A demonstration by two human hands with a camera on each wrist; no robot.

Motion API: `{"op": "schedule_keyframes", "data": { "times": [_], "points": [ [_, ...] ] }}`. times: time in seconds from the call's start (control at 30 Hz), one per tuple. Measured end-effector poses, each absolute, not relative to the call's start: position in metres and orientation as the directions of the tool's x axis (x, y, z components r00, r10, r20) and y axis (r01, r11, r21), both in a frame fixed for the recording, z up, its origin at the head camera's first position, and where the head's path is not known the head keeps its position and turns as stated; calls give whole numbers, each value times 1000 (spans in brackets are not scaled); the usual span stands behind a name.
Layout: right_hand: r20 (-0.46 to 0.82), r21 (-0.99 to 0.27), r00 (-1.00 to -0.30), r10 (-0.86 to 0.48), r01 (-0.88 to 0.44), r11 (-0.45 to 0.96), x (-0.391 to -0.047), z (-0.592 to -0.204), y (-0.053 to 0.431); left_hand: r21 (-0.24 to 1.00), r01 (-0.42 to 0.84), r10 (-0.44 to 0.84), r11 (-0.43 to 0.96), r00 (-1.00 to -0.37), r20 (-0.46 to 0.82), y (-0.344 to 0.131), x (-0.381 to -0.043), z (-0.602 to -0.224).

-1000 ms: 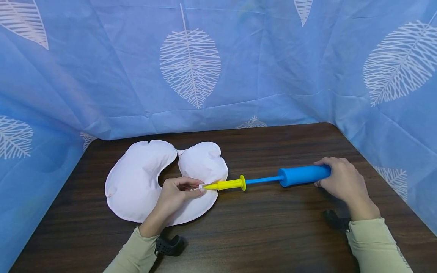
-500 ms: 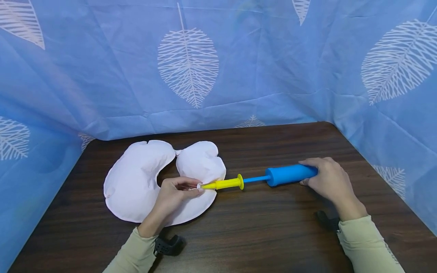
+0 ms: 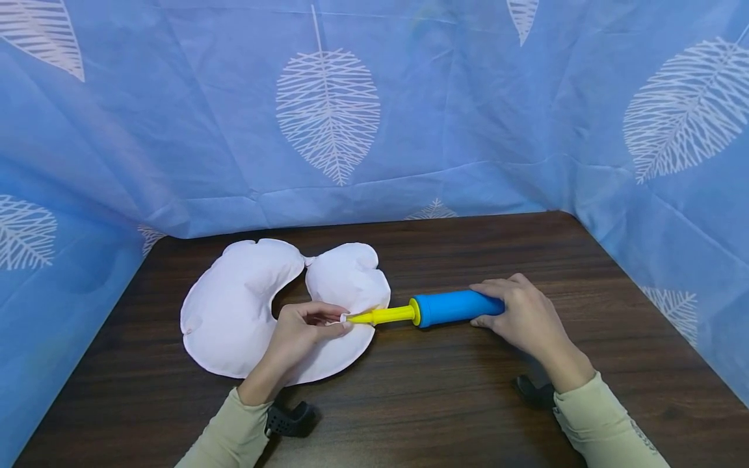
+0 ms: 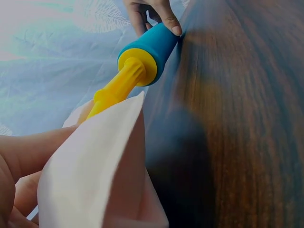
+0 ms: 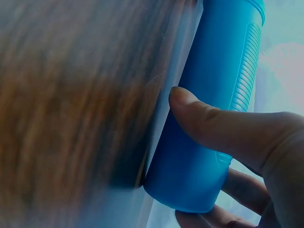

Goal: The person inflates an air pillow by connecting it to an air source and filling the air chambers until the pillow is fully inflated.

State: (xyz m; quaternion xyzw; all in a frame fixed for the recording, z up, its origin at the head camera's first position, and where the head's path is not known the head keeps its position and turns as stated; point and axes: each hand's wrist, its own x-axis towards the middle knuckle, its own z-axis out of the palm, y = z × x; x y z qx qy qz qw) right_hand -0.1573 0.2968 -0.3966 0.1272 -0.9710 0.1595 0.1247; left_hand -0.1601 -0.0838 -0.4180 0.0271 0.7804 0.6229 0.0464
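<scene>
A white inflatable neck pillow, partly puffed up, lies on the left half of the table. My left hand pinches its small white valve around the tip of the yellow nozzle of a hand pump. In the left wrist view a fold of the pillow hides the nozzle's tip. My right hand grips the rear end of the blue pump barrel, thumb on the near side, as the right wrist view shows. The barrel sits right up against the nozzle's yellow flange, with no rod showing.
The dark wood table reaches back to a blue cloth printed with white leaves, which hangs behind and at both sides. Black bands are worn on both wrists.
My right hand has slid the blue barrel left along the rod until it meets the yellow flange, covering the rod. My left hand, the nozzle and the pillow have stayed put.
</scene>
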Motion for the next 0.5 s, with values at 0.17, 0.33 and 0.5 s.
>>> {"op": "schedule_keyframes", "data": {
  "times": [0.17, 0.33, 0.5],
  "points": [
    [268, -288, -942, -200, -276, 917, -158, -398, 298, 974, -12, 107, 228, -994, -37, -85, -161, -418],
    [273, -280, -941, -199, -276, 920, -158, -399, 301, 975, -10, 106, 222, -994, -34, -85, -161, -419],
    [260, -284, -948, -181, -254, 925, -158, -397, 308, 976, -9, 100, 219, -994, -31, -84, -161, -418]
  ]
}}
